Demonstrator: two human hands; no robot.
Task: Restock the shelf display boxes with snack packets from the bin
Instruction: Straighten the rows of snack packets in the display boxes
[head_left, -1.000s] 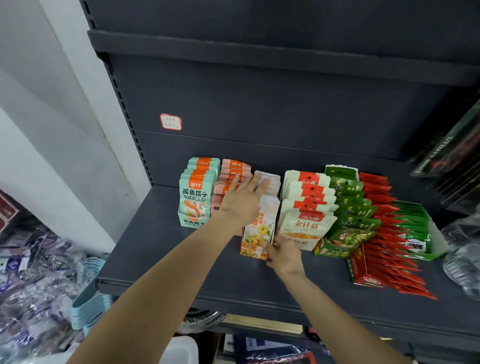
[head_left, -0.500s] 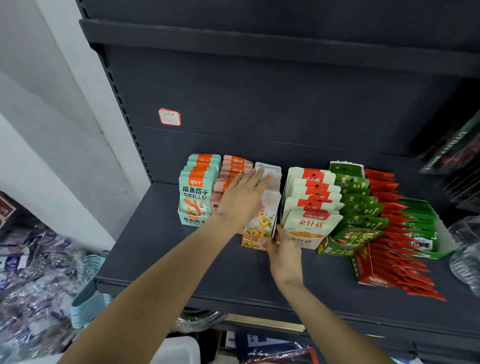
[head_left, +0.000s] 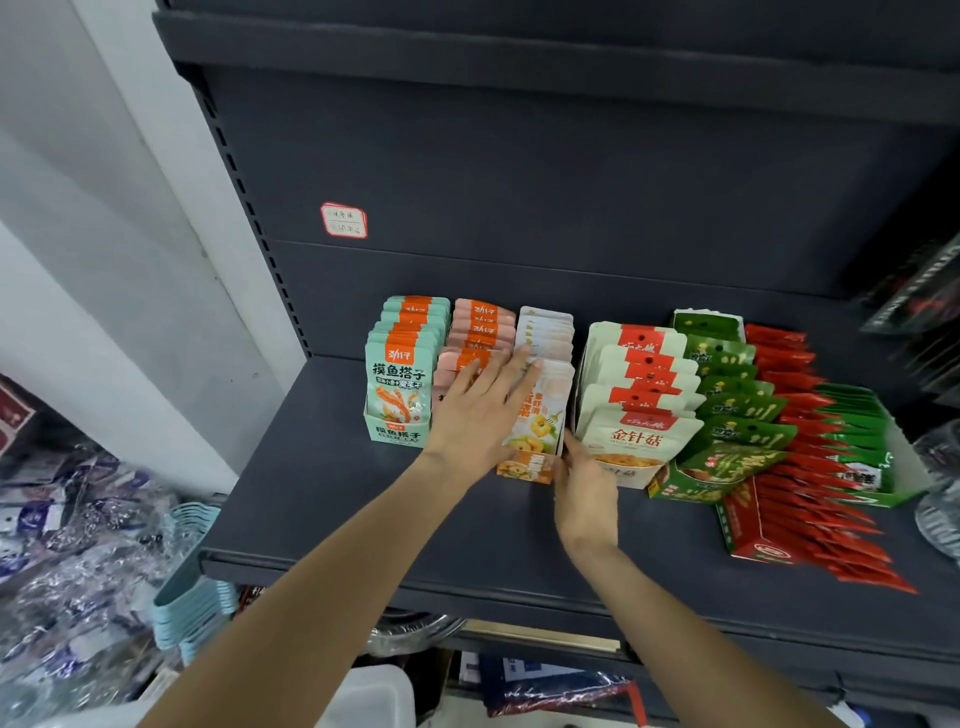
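Note:
Several display boxes of snack packets stand side by side on a dark shelf (head_left: 322, 499). My left hand (head_left: 475, 410) lies flat with straight fingers on the pink packets (head_left: 480, 332) and the white-orange packets (head_left: 543, 410). My right hand (head_left: 584, 488) touches the front right corner of the white-orange display box (head_left: 524, 470), its fingers pressed between that box and the white-red packet box (head_left: 636, 410). A teal packet box (head_left: 400, 389) stands at the left end. Green packets (head_left: 737, 410) and red packets (head_left: 810, 467) fill the boxes to the right.
The shelf back panel carries a small price label (head_left: 344, 221). Another shelf sits above. Stacked light-blue baskets (head_left: 189, 597) and clear wrapped goods (head_left: 67, 545) lie below on the left. A white bin (head_left: 363, 696) shows under the shelf. Clear plastic containers (head_left: 940, 483) stand at the right edge.
The white-orange box has slid back towards the rear under both hands, in line with the neighbouring boxes. My left hand stays flat on top; my right hand followed at the front corner.

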